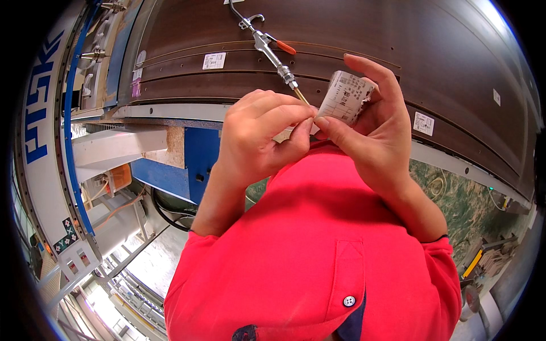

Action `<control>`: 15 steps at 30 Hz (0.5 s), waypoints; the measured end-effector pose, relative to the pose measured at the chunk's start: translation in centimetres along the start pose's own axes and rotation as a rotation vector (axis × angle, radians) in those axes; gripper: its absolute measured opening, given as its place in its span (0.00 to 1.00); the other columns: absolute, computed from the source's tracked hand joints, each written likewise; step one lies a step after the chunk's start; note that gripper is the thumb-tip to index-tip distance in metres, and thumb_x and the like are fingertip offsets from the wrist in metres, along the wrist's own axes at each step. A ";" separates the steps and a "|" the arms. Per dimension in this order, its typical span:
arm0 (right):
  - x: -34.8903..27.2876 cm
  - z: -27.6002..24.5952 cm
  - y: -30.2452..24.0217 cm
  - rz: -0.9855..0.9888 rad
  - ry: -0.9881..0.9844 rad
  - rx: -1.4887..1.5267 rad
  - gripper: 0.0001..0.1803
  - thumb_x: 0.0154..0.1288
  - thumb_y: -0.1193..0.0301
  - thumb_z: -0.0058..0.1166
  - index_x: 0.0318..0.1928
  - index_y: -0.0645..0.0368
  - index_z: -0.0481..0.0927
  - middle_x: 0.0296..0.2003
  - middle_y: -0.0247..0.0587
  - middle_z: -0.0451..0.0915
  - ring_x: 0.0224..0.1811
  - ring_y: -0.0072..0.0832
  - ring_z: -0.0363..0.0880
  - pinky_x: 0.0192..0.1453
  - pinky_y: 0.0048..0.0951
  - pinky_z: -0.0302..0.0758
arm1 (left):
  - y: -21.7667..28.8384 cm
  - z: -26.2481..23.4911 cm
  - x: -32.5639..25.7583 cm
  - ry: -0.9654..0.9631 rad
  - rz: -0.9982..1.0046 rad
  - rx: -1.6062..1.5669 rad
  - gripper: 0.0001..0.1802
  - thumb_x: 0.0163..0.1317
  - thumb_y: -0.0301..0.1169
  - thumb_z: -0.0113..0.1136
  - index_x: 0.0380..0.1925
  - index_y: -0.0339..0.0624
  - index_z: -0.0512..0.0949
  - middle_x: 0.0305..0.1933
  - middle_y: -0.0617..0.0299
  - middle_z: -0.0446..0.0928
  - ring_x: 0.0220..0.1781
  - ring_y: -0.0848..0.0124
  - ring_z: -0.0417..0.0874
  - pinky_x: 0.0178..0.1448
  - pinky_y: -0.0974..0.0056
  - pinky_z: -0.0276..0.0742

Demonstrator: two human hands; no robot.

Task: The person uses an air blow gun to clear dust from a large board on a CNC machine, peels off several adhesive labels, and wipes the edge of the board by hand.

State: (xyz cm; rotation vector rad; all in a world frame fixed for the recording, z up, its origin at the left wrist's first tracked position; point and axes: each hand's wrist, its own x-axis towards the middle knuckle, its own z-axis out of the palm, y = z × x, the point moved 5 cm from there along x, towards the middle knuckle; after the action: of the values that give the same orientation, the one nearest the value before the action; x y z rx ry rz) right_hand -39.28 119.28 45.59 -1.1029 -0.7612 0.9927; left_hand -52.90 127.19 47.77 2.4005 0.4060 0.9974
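A small roll of white printed labels [344,98] is held up over the front edge of the brown panels. My right hand [382,126] grips it, thumb on the near edge and fingers behind, with one finger raised clear. The thumb and forefinger of my left hand [257,132] pinch together at the roll's lower left edge, where a label end seems to be; the fingertips partly hide it. An air blow gun [267,48] with an orange lever lies just beyond my left hand, its brass nozzle pointing at my fingertips.
Brown panels [341,28] lie ahead, carrying stuck-on labels such as a white label [214,61] and another label [424,123]. A white machine beam [42,142] with a blue edge stands at the left, near several metal tool holders [94,55]. Green flooring [460,193] shows at the right.
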 end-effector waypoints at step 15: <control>0.3 -0.4 0.9 0.144 -0.030 0.102 0.37 0.55 0.85 0.60 0.65 0.63 0.62 0.47 0.44 0.76 0.48 0.28 0.81 0.51 0.26 0.81 | -1.1 0.3 -0.2 -0.046 -0.244 -0.104 0.05 0.49 0.21 0.62 0.28 0.39 0.78 0.24 0.61 0.78 0.24 0.71 0.78 0.29 0.68 0.73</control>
State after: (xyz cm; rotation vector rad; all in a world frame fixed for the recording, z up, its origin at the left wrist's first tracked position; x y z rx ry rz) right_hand -39.05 119.51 44.60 -1.0674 -0.6546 1.1594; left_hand -52.91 127.87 46.87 2.2131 0.5986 0.8314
